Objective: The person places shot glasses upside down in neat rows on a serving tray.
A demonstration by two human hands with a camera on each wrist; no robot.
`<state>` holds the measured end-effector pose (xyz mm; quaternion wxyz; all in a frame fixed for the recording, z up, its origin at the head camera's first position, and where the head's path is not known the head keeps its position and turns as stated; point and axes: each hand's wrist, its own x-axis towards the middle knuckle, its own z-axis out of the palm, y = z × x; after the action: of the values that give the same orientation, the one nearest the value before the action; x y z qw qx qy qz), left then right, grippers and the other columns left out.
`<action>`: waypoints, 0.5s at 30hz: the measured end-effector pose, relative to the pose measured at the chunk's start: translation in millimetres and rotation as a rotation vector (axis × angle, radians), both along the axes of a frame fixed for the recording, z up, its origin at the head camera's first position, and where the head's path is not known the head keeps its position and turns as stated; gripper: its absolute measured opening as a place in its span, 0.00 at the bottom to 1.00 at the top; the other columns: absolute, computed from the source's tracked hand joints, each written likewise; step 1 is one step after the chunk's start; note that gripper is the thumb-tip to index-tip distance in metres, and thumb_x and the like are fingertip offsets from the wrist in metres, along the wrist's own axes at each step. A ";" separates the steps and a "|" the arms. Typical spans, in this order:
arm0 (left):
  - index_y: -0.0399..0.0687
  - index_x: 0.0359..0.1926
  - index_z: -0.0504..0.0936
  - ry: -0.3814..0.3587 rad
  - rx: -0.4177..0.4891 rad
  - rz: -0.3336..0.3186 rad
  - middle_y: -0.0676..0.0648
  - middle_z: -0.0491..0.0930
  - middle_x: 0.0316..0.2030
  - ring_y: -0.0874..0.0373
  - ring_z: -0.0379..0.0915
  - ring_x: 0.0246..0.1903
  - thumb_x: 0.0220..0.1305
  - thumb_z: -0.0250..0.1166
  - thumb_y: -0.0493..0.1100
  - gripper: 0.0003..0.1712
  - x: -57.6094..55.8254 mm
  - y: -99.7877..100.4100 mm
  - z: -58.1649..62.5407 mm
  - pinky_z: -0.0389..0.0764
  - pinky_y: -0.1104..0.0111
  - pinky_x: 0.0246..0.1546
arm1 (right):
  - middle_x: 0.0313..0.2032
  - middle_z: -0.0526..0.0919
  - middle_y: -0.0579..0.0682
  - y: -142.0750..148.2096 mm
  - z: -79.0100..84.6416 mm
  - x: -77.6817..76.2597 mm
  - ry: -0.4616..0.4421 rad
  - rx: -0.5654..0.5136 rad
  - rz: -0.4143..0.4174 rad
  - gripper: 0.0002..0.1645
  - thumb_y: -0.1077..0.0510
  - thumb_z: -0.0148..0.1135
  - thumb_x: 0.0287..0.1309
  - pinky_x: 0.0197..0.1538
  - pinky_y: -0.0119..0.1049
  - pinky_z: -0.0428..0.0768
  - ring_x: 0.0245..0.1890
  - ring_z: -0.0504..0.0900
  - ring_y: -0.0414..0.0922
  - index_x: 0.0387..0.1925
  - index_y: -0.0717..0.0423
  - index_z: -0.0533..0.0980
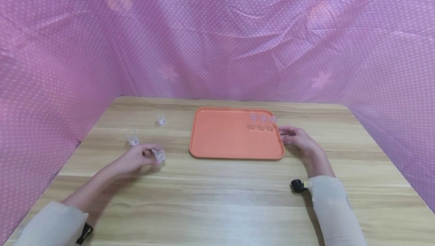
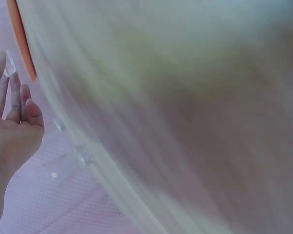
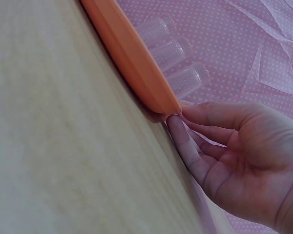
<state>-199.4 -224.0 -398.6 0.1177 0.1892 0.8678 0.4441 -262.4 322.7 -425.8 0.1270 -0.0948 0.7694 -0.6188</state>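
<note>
1. Left hand pinches clear cup, left of orange tray.
2. Right hand pinches tray's right edge, thumb and finger.
3. Cup: likely light, stiff, slippery; best held by sidewalls, gently.

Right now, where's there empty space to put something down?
Bare: the left and middle of the orange rectangular tray, and the pale wooden table in front of it, between the light sleeves. Crowded: the tray's far right corner, with small clear cups by the right hand, and the table's left, with two more cups near the left hand, holding another cup.
</note>
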 end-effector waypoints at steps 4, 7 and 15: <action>0.34 0.51 0.75 0.035 -0.035 0.014 0.45 0.77 0.36 0.53 0.73 0.35 0.51 0.70 0.42 0.27 -4.9 8.7 4.4 0.74 0.65 0.35 | 0.55 0.65 0.72 0.2 -0.4 -0.4 -0.003 0.004 -0.002 0.28 0.73 0.49 0.58 0.48 0.35 0.75 0.42 0.77 0.40 0.60 0.76 0.57; 0.33 0.50 0.75 0.059 -0.026 0.014 0.45 0.76 0.35 0.53 0.71 0.35 0.50 0.70 0.41 0.27 -9.2 14.2 6.5 0.74 0.65 0.35 | 0.55 0.64 0.72 0.5 -0.8 -0.2 -0.002 0.006 0.005 0.29 0.73 0.49 0.58 0.48 0.35 0.75 0.42 0.77 0.40 0.61 0.77 0.56; 0.38 0.51 0.76 0.112 -0.041 0.064 0.43 0.75 0.38 0.53 0.69 0.31 0.49 0.70 0.43 0.28 -18.5 29.2 14.2 0.72 0.64 0.28 | 0.54 0.65 0.72 0.0 -0.5 -0.4 -0.003 0.001 -0.003 0.29 0.73 0.50 0.58 0.48 0.35 0.75 0.42 0.77 0.40 0.60 0.77 0.57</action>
<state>-217.9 -194.8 -384.4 0.0585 0.1833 0.8877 0.4184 -262.8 322.8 -426.3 0.1274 -0.0927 0.7695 -0.6189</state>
